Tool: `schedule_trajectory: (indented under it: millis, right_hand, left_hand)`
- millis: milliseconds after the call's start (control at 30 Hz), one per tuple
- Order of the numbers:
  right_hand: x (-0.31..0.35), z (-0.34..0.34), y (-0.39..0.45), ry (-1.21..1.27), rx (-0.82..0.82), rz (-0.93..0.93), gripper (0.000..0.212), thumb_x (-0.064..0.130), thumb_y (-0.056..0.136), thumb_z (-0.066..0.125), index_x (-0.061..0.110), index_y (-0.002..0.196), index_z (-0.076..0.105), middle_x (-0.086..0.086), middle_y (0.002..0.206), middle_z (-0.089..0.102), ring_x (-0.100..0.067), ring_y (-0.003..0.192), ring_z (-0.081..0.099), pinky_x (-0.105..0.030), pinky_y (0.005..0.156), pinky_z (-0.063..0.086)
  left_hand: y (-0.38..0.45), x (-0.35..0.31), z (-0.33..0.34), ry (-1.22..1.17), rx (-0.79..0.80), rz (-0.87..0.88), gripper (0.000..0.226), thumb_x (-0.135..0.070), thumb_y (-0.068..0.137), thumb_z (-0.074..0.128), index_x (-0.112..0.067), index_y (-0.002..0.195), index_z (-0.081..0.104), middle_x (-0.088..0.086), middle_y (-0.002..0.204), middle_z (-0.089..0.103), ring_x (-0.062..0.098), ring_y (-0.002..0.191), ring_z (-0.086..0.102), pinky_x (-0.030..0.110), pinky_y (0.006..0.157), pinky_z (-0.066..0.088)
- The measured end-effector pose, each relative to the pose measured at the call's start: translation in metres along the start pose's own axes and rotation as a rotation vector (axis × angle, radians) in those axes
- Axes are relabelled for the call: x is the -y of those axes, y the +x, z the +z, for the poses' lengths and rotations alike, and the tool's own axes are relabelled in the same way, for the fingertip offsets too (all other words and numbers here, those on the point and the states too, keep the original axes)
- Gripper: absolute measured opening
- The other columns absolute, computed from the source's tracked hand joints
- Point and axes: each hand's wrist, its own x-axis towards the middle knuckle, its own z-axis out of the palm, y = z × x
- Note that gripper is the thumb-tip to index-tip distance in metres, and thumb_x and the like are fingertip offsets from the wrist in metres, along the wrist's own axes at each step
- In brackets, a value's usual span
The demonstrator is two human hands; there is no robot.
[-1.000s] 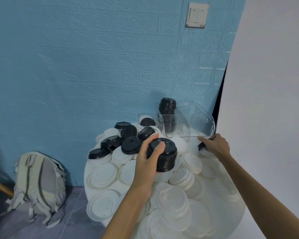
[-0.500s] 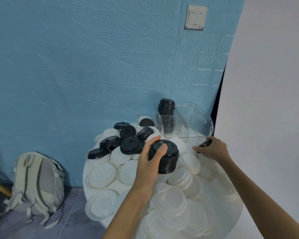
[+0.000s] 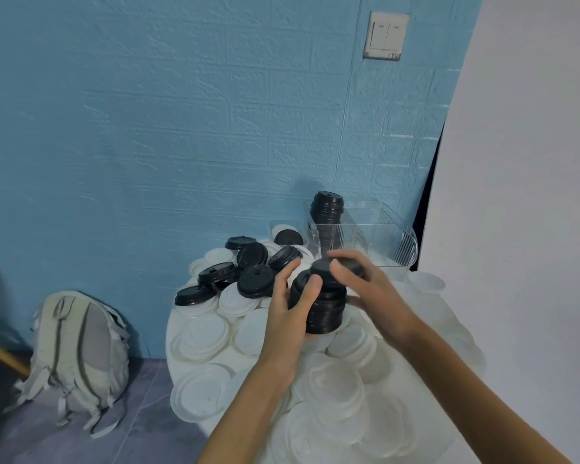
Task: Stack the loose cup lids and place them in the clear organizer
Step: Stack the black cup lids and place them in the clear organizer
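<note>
left hand (image 3: 290, 306) fingers grip black lid stack (image 3: 325, 311); right hand (image 3: 370, 286) fingers pinch black lid (image 3: 337, 267) atop it

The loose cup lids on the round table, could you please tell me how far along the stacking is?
Done: one tall stack of black plastic lids stands in the clear plastic organizer. In hand: the left hand grips a second black lid stack while the right hand sets a single black lid on top. Left: several loose black lids and many white plastic lids.

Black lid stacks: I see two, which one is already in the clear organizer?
The far stack, upright inside the organizer by the blue wall. The other stack is outside it, held in the left hand.
</note>
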Motion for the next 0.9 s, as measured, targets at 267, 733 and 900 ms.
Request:
schedule_trajectory:
  millis: [267, 733, 900]
  right_hand:
    - [-0.005, 0.033, -0.001, 0.212, 0.086, 0.079, 0.047, 0.044, 0.084, 0.072, 0.022, 0.126, 0.065, -0.009, 0.129, 0.066, -0.025, 0.121, 0.065, -0.046, 0.104, 0.053]
    - [0.005, 0.076, -0.005, 0.261, -0.126, 0.009, 0.03, 0.012, 0.1, 0.049, 0.023, 0.109, 0.075, 0.003, 0.114, 0.074, -0.014, 0.108, 0.069, -0.022, 0.078, 0.056]
    - [0.001, 0.079, -0.004, 0.26, -0.109, 0.009, 0.032, 0.008, 0.099, 0.047, 0.02, 0.111, 0.074, -0.001, 0.115, 0.073, -0.018, 0.11, 0.068, -0.027, 0.084, 0.058]
  left_hand:
    - [0.0, -0.009, -0.006, 0.044, -0.035, 0.034, 0.031, -0.056, 0.094, 0.063, -0.05, 0.124, 0.065, -0.018, 0.131, 0.065, 0.009, 0.125, 0.061, 0.053, 0.106, 0.051]
    - [0.001, -0.021, -0.009, -0.048, -0.219, 0.015, 0.018, -0.035, 0.089, 0.065, -0.033, 0.105, 0.074, 0.002, 0.116, 0.073, 0.027, 0.113, 0.068, 0.064, 0.096, 0.054]
    - [0.0, -0.019, -0.015, -0.056, -0.218, -0.034, 0.024, -0.019, 0.099, 0.055, -0.033, 0.105, 0.074, 0.0, 0.115, 0.073, 0.03, 0.116, 0.066, 0.064, 0.094, 0.055]
